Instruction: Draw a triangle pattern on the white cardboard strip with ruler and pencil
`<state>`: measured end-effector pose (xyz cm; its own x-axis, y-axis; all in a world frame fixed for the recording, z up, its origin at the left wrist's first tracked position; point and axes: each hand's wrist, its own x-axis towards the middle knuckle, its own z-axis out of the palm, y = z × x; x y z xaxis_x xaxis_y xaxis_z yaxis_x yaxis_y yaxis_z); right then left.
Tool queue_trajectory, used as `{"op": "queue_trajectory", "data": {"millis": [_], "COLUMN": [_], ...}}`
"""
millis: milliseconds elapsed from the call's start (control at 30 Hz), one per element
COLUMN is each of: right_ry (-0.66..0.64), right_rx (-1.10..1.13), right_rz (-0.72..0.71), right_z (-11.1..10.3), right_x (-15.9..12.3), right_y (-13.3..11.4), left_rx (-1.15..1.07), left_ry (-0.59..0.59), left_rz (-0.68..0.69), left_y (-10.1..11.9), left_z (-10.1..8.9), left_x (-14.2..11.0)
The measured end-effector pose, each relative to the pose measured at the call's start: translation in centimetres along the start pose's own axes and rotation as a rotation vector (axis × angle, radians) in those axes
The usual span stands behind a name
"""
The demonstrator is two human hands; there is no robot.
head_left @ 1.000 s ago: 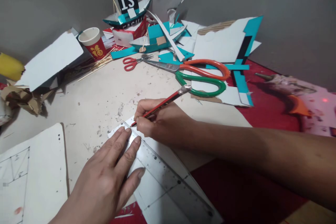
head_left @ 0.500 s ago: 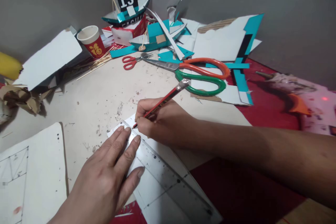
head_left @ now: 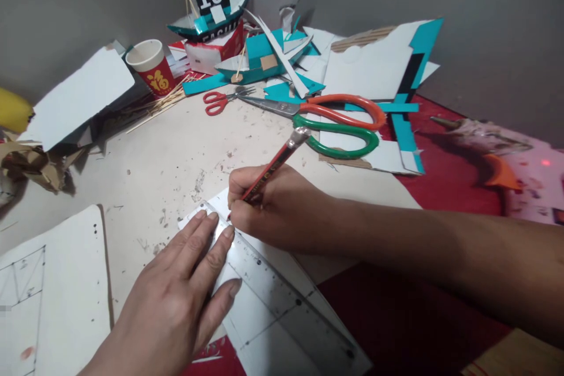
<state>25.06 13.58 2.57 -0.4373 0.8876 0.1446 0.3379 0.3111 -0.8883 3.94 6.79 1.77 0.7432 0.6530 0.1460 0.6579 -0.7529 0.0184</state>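
Note:
My right hand (head_left: 273, 205) grips a red and black pencil (head_left: 269, 175) with a silvery end. Its tip is down at the upper edge of a clear ruler (head_left: 282, 288), partly hidden by my fingers. The ruler lies slantwise across a white sheet of card (head_left: 247, 317) that bears drawn lines and dots. Fingers stretched out and apart, my left hand (head_left: 176, 288) lies flat and presses on the ruler's far end and the card.
Beyond my hands lie big scissors (head_left: 339, 123) with orange and green handles and small red scissors (head_left: 218, 101). Behind them stand cardboard boats (head_left: 264, 64) and a paper cup (head_left: 152, 67). A pink glue gun (head_left: 520, 158) is right; a drawn-on sheet (head_left: 74, 282) is left.
The pencil has tilted more upright, and its tip has shifted slightly along the ruler toward me. My left hand and the ruler stay in place. The view has moved slightly.

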Motion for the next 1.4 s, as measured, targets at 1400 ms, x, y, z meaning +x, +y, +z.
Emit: {"op": "queue_trajectory", "data": {"millis": [1400], "right_ry": [-0.123], "right_rx": [-0.046], "right_rz": [0.052], "right_z": [-0.9], "right_x": [-0.2], "right_y": [-1.3], "left_rx": [0.021], "left_ry": [-0.009], "left_rz": [0.024], "left_y": [0.2], "left_z": [-0.2], "left_x": [0.4]}}
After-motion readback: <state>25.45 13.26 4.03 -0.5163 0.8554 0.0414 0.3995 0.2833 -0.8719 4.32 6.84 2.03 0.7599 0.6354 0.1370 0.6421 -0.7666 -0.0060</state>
